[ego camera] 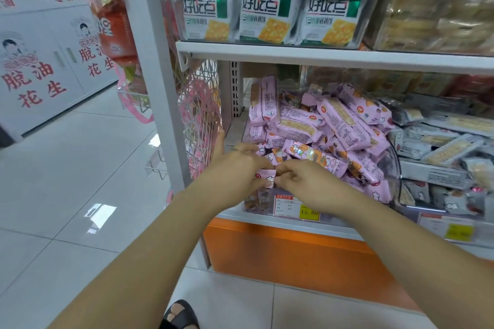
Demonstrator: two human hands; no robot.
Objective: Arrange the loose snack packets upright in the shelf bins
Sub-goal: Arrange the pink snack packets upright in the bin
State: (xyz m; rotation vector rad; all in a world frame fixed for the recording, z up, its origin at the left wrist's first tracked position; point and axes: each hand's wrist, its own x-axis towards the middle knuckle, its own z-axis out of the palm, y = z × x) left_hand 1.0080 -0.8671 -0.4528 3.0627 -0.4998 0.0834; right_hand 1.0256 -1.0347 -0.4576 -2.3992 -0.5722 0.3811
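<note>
Shop: price-tagged (309, 212) snack shelves (320, 55)

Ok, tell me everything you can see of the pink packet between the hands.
The pink packet is small, glossy plastic film with a zigzag crimped end, a white flower print and a red mark. The left hand and right hand pinch it at the front of the clear bin; most of it is hidden.

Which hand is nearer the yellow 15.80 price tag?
Right. Both hands pinch a pink packet; the right hand sits just above the price tag, the left hand farther up-left.
</note>
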